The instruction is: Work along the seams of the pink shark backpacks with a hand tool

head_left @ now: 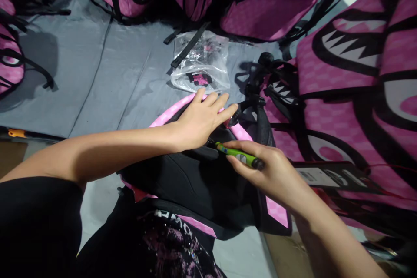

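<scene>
A black and pink backpack (pixel 195 178) lies in front of me, its black panel facing up and pink checked trim along its edges. My left hand (pixel 203 117) rests flat on the bag's upper part with the fingers stretched out. In my right hand (pixel 260 160) is a slim green pen-shaped tool (pixel 239 155) with a black end. Its dark tip points at the black fabric beside my left wrist; the wrist partly hides where it meets the bag. Just beyond my left fingers sits a clear plastic bag (pixel 200 58) containing small pink and black pieces.
Pink checked backpacks (pixel 342 69) with shark-mouth and eye prints crowd the right side, and more pink bags (pixel 270 4) line the back. A grey covered table (pixel 97 74) lies under them. An orange-tipped black rod (pixel 19 133) is at the left edge.
</scene>
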Demonstrator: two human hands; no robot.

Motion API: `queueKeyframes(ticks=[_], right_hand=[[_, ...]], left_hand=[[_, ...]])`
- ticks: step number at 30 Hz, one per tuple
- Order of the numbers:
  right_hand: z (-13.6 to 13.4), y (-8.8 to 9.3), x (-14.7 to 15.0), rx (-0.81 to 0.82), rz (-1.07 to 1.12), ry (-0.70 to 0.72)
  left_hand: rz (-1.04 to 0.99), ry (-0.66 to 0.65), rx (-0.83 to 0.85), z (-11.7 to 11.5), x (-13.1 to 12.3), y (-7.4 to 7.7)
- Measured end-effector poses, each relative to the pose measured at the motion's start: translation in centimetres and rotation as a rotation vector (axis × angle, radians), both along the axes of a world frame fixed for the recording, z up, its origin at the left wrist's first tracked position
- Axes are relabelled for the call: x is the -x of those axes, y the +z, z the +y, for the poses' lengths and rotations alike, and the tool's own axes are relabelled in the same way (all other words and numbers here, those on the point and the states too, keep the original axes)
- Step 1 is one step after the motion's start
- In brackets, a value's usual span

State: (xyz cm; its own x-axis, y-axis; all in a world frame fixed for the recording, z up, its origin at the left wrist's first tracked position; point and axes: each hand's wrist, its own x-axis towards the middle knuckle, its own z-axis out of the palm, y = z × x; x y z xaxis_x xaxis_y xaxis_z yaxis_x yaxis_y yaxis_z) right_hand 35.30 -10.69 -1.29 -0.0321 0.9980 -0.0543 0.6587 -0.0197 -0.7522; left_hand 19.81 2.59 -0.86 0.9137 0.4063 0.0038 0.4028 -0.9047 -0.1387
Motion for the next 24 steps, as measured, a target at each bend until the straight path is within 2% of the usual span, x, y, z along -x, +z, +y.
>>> queueKeyframes(ticks=[7, 14, 19, 24], right_hand=[[-0.1, 0.1, -0.1, -0.061, -0.062, 0.049], [0.1, -0.9, 0.7, -0.238, -0.167, 0.071], [-0.3, -1.3, 1.1, -0.278, -0.183, 0.029], [-0.3, -0.7, 1.7, -0.262, -0.241, 0.022]], left_hand=[[-0.022, -0.009, 0.013, 0.4, 0.0, -0.3], [-0.025, -0.011, 0.035, 0.5, 0.0, -0.2], [-0.029, -0.013, 0.039, 0.5, -0.1, -0.3], [-0.037, -0.018, 0.041, 0.5, 0.0, -0.2]])
